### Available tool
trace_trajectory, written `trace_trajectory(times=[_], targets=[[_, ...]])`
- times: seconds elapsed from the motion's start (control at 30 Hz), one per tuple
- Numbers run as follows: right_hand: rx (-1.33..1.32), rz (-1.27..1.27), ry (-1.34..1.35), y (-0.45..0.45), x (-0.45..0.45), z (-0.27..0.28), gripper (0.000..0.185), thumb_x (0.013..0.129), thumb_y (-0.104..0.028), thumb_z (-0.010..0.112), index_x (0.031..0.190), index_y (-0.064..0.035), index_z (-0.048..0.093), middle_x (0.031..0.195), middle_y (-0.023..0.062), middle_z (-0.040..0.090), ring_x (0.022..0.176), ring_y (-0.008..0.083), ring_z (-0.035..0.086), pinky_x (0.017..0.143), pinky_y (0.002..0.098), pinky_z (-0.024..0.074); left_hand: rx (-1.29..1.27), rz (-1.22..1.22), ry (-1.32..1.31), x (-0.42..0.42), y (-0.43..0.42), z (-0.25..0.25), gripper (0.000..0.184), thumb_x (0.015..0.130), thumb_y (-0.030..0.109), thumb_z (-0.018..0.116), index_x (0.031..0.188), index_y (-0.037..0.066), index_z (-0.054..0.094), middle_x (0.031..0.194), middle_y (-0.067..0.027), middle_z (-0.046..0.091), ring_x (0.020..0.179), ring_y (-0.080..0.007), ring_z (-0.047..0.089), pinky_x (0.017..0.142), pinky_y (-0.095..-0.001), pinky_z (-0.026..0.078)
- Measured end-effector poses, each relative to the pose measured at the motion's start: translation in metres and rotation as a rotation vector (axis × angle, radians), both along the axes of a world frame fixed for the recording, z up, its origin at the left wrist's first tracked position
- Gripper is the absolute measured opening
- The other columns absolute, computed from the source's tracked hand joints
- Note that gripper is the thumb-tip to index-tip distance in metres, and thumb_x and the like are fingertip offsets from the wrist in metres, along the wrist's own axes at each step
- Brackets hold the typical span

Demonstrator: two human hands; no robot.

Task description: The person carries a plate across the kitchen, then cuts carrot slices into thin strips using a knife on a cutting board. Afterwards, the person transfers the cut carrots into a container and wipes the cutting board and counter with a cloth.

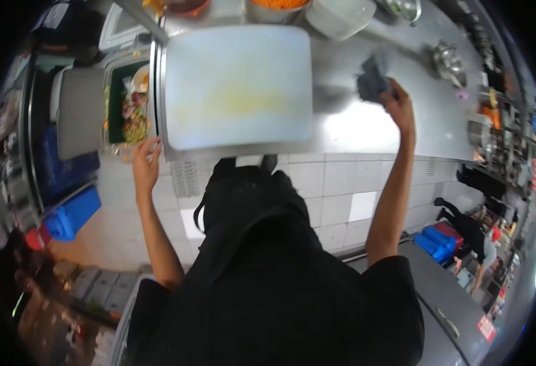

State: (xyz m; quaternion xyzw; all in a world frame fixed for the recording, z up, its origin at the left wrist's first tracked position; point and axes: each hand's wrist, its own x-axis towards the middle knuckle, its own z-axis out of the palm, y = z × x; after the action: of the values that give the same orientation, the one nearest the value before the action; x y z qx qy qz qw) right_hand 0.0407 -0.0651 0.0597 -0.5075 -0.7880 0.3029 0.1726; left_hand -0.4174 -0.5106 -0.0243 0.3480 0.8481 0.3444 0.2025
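Note:
A dark grey cloth [371, 78] hangs from the fingers of my right hand [399, 105], over the steel counter [335, 122] to the right of a white cutting board [237, 85]. The board has a yellowish stain across its lower half. My left hand [146, 160] is by the counter's left corner, near the rim of a green bin [115, 100] holding food scraps. Its fingers are apart and nothing shows in them.
Behind the board stand a bowl of shredded orange food [277, 3] and a white tub [341, 17]. Steel bowls [449, 61] stand at the right. Blue containers [73, 213] are at lower left. Another person [472, 232] bends down at far right.

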Motion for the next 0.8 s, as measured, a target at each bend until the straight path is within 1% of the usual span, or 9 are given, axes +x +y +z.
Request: trace_trajectory(times=[0.1,0.13,0.17,0.37,0.43,0.5,0.57,0.7,0.8], targets=[[0.323,-0.031,-0.332,0.033,0.03,-0.131,0.043,0.089,-0.032,0.06,0.127,-0.0114,0.061,0.107,0.0172,0.065,0.098,0.0309,0.061,0.085,0.0406,0.0492,-0.077,-0.114,0.109,0.036,0.015,0.032,0.02,0.094,0.018,0.064,0.111,0.009,0.068,0.11,-0.0124,0.061,0.086,-0.0233,0.062,0.076,-0.0321,0.052],[0.558,-0.101,-0.54,0.018,0.024,-0.14,0.044,0.091,-0.037,0.06,0.129,-0.0163,0.061,0.109,0.0185,0.064,0.107,0.0337,0.058,0.092,0.0452,0.046,-0.105,-0.116,0.125,0.049,0.013,0.037,0.02,0.094,0.018,0.064,0.111,0.009,0.068,0.11,-0.0124,0.061,0.086,-0.0233,0.062,0.076,-0.0321,0.052],[0.473,-0.323,-0.515,-0.002,0.013,-0.153,0.047,0.091,-0.046,0.059,0.129,-0.0195,0.059,0.123,0.0197,0.058,0.118,0.0402,0.05,0.096,0.0522,0.0415,-0.144,-0.083,0.109,0.064,0.009,0.042,0.02,0.093,0.018,0.064,0.111,0.009,0.068,0.108,-0.0128,0.062,0.085,-0.0235,0.063,0.075,-0.0324,0.052],[0.497,0.023,0.039,-0.187,-0.026,-0.149,0.02,0.071,-0.027,0.068,0.088,-0.0171,0.072,0.097,0.0127,0.059,0.094,0.037,0.056,0.082,0.0517,0.0466,-0.548,-0.144,-0.095,0.133,-0.059,0.027,0.023,0.093,0.021,0.064,0.112,0.009,0.069,0.109,-0.0135,0.066,0.094,-0.0238,0.065,0.078,-0.0329,0.053],[0.109,0.172,0.082,-0.242,-0.006,-0.135,0.015,0.068,-0.024,0.068,0.081,-0.0164,0.073,0.089,0.0106,0.061,0.088,0.0329,0.059,0.077,0.046,0.0503,-0.539,-0.161,-0.135,0.142,-0.09,0.002,0.023,0.094,0.023,0.063,0.112,0.009,0.069,0.11,-0.0131,0.067,0.093,-0.023,0.066,0.079,-0.0324,0.054],[-0.179,0.304,-0.191,-0.254,0.057,-0.152,0.016,0.067,-0.02,0.067,0.081,-0.0131,0.073,0.079,0.0094,0.062,0.079,0.032,0.063,0.069,0.0427,0.0527,-0.568,-0.098,-0.31,0.136,-0.116,-0.024,0.024,0.094,0.024,0.062,0.112,0.009,0.069,0.107,-0.0113,0.069,0.089,-0.0206,0.066,0.077,-0.0314,0.053],[-0.213,0.152,-0.337,-0.24,0.126,-0.145,0.017,0.067,-0.017,0.066,0.081,-0.0107,0.073,0.076,0.0112,0.066,0.071,0.0344,0.065,0.065,0.0435,0.0535,-0.661,-0.157,-0.291,0.135,-0.122,-0.021,0.025,0.094,0.027,0.063,0.112,0.011,0.069,0.105,-0.0121,0.07,0.089,-0.0208,0.066,0.077,-0.0318,0.053],[-0.438,-0.255,-0.123,-0.176,0.171,-0.036,0.026,0.071,-0.015,0.062,0.091,-0.004,0.074,0.084,0.0145,0.072,0.071,0.0236,0.069,0.068,0.0324,0.0549,-0.726,-0.193,-0.266,0.12,-0.116,-0.044,0.027,0.094,0.028,0.063,0.112,0.01,0.069,0.105,-0.0119,0.07,0.092,-0.0202,0.066,0.077,-0.0324,0.053],[-0.411,-0.162,0.199,-0.146,0.135,0.012,0.032,0.075,-0.011,0.06,0.103,-0.0008,0.071,0.092,0.0153,0.071,0.08,0.0186,0.066,0.074,0.0298,0.0534,-0.635,-0.228,-0.276,0.128,-0.062,-0.035,0.027,0.095,0.027,0.062,0.114,0.009,0.069,0.109,-0.0107,0.069,0.094,-0.0209,0.066,0.078,-0.0326,0.053]])
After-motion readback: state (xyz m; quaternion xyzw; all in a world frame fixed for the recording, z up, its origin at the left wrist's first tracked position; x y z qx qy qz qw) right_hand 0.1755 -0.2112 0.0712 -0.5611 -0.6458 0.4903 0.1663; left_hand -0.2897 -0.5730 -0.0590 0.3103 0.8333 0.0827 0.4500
